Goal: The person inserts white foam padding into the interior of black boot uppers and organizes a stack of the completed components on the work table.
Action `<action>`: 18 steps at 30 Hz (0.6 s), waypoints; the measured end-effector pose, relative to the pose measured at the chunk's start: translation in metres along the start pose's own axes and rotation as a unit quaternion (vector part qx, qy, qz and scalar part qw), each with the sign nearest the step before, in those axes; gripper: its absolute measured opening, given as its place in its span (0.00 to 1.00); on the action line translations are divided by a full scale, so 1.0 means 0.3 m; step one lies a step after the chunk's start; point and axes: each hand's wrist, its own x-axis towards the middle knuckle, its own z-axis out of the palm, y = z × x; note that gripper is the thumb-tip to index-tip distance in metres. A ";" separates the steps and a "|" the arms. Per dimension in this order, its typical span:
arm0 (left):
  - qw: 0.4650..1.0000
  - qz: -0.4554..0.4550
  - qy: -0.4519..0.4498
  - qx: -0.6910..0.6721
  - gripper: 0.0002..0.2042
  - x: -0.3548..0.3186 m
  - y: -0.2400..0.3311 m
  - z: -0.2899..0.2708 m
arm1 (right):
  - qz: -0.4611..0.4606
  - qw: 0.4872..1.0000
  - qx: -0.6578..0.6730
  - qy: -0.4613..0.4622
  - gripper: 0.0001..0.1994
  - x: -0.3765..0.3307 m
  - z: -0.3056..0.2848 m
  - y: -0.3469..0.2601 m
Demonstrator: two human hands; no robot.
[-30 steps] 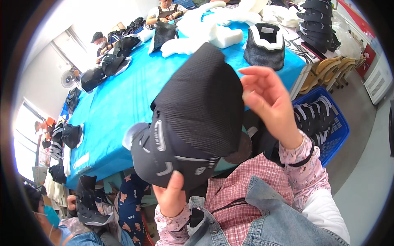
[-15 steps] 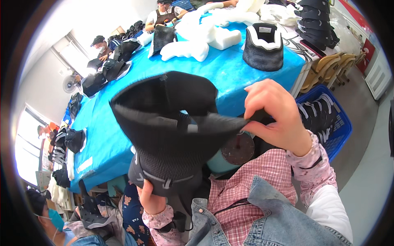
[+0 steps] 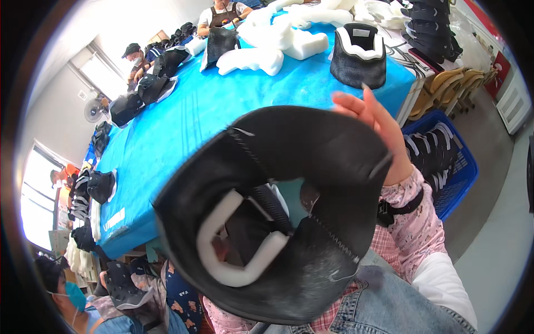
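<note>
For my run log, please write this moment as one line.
right hand: against far edge of black shoe upper | left hand: hidden | white foam insert: inside upper | behind: blue table

the black shoe upper (image 3: 311,167) hides the left hand entirely and most of the right hand (image 3: 378,131), so neither grip can be judged. it also covers the near edge of the blue desk (image 3: 183,128); far workers are too small to make out.
</note>
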 end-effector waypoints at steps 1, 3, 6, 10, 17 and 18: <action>1.000 0.004 0.001 -0.020 0.20 -0.001 -0.001 -0.008 | 0.048 0.994 0.095 -0.020 0.17 0.003 -0.011 0.015; 0.998 0.003 0.003 -0.059 0.20 0.007 -0.007 -0.015 | 0.092 0.989 0.042 -0.111 0.19 0.029 -0.077 0.089; 0.993 -0.010 -0.007 -0.117 0.20 0.044 -0.030 0.001 | 0.071 0.948 -0.229 -0.208 0.24 0.115 -0.280 0.264; 0.984 -0.028 -0.004 -0.173 0.20 0.052 -0.054 -0.012 | 0.177 0.853 -0.486 0.067 0.22 0.060 0.032 0.303; 0.965 -0.061 -0.020 -0.253 0.20 0.064 -0.108 0.057 | 0.151 0.981 -0.118 -0.010 0.16 0.030 -0.175 0.379; 0.957 -0.071 -0.023 -0.281 0.20 0.077 -0.120 0.035 | 0.171 0.981 -0.096 0.001 0.15 0.025 -0.222 0.435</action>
